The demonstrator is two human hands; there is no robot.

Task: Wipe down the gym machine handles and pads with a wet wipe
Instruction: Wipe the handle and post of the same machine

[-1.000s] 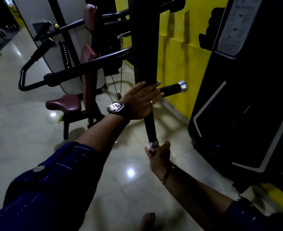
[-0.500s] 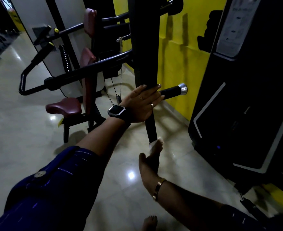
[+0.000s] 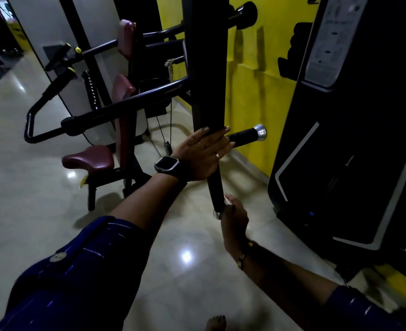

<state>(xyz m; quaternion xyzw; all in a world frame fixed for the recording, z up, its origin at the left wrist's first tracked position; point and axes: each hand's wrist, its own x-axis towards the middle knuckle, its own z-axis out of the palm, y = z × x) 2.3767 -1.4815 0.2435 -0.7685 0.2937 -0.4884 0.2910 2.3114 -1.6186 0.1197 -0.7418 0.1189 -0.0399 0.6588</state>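
A dim gym floor of pale, glossy tile (image 3: 41, 211) throws back spots of ceiling light, w/ a yellow wall (image 3: 252, 91) running along the right-hand side behind the machines. A tall black machine housing (image 3: 355, 139) w/ white trim lines fills the right of the frame; an instruction placard (image 3: 328, 39) sits high on it, text too small to read. To the left, a maroon seat (image 3: 88, 158) on a black frame stands on the tile, a maroon back pad (image 3: 123, 91) upright behind it and a second maroon pad (image 3: 126, 29) higher up. No bins or containers show in the frame.

Centre: a black upright column (image 3: 206, 68) w/ two handles at its base. The left hand (image 3: 202, 156), smartwatch (image 3: 166, 164) on the wrist & rings on two fingers, lies flat against the column, fingers spread wide and braced, not gripping. A side handle (image 3: 245, 137) w/ a silver end cap sticks out to the right just past its fingertips. The right hand (image 3: 234, 218), bracelet (image 3: 241, 258) at the wrist, is curled around the lower end of the down-pointing handle (image 3: 215, 189), fingers closed on it near the silver end cap. A small pale patch at the top of that grip may be the wet wipe (image 3: 227, 201); mostly hidden in the fist, so cannot tell for sure. Both arms wear dark blue sleeves (image 3: 77, 271). Bare toes (image 3: 217, 322) show at the bottom edge.
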